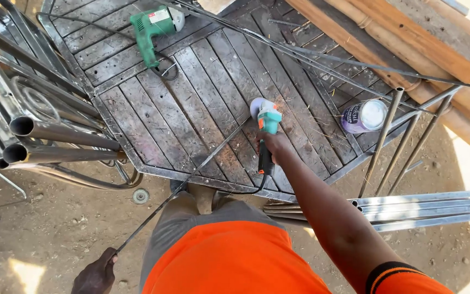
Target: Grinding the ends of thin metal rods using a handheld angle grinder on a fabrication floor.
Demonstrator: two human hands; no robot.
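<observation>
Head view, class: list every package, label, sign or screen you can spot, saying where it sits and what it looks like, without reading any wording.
Can: lying on its side on the metal grate's right edge; cylindrical, purple label with pale print, silver end.
Label on green drill: top of the grate; small rectangle, white and red.
No signs or screens.

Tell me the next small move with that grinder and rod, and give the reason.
Probably lower the angle grinder onto the thin steel rod. The right hand grips it with the disc just above the gate panel, beside the rod's far end, while the left hand holds the near end, so the rod looks braced for work there.
</observation>
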